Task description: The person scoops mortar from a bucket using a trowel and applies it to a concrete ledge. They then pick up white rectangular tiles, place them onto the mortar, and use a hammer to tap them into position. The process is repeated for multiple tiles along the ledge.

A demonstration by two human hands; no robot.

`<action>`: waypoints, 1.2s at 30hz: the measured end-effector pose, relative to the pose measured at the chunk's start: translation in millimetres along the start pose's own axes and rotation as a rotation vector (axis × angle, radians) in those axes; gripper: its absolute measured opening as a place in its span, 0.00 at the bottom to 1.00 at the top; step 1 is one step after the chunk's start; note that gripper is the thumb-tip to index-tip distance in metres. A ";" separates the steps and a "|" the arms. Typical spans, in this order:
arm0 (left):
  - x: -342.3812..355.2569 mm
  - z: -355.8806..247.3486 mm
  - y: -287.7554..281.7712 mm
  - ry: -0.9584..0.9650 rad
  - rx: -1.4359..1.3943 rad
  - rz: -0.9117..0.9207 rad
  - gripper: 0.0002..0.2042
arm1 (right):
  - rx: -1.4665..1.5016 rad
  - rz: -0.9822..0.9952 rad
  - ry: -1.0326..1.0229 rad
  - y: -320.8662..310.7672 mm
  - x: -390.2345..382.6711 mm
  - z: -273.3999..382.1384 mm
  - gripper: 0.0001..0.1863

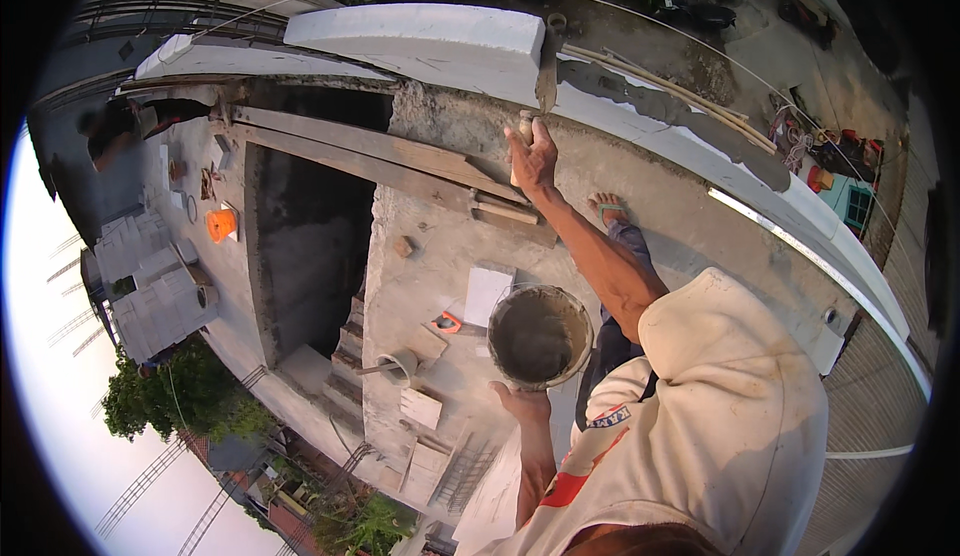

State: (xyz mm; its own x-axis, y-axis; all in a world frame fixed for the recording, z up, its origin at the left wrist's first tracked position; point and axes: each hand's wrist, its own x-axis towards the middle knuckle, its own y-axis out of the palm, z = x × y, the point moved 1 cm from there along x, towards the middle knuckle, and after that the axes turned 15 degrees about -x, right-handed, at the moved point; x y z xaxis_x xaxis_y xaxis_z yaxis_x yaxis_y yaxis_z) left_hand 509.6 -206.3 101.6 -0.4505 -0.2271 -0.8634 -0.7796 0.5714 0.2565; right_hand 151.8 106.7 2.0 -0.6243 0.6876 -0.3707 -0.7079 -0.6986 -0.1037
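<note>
My right hand (pixel 533 156) is closed round the handle of a trowel (pixel 547 78). Its mortar-smeared blade stands upright at the end face of a long white block (pixel 420 36) on top of the low wall. Grey mortar (pixel 630 96) covers the wall top just right of the blade. Close to my body, my left hand (pixel 522 404) supports a round bucket (pixel 494 344) from its near side, some fingers hidden beneath. Wet grey mortar (pixel 540 336) lies inside the bucket.
A dark rectangular opening (pixel 310 246) lies left, with wooden planks (pixel 370 154) along its far edge. On the concrete floor stand a pale bucket (pixel 398 368), an orange container (pixel 221 224) and an orange-black tool (pixel 446 323). Stacked blocks (pixel 155 301) stand farther left. Beyond the wall is a drop.
</note>
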 end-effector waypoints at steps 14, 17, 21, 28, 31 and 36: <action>15.1 25.0 69.0 -0.010 0.020 0.198 0.40 | -0.478 -0.523 -0.323 58.3 17.0 40.1 0.42; 41.0 44.6 72.6 0.025 0.003 0.181 0.40 | -0.300 -0.270 -0.301 69.8 -7.3 6.2 0.40; 85.6 86.1 82.5 0.012 -0.090 0.156 0.43 | 0.012 0.283 -0.012 -22.4 -100.6 19.5 0.36; 233.2 180.0 141.2 -0.032 -0.281 0.032 0.39 | -0.752 0.734 0.441 -180.4 -73.7 -81.3 0.20; 342.9 249.4 136.7 -0.015 -0.240 -0.037 0.38 | -1.006 0.876 0.560 -166.5 -11.0 -129.3 0.13; 436.5 258.0 189.6 -0.214 -0.373 0.092 0.40 | -1.038 0.907 0.665 -101.5 85.0 -227.8 0.10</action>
State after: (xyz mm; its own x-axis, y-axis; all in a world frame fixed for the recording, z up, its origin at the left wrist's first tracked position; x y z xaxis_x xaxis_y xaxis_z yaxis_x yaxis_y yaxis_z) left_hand 277.4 6.4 -338.8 -0.4555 0.0027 -0.8902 -0.8620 0.2485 0.4418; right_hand 245.9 191.0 -229.2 -0.2491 -0.0464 -0.9674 0.5316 -0.8415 -0.0966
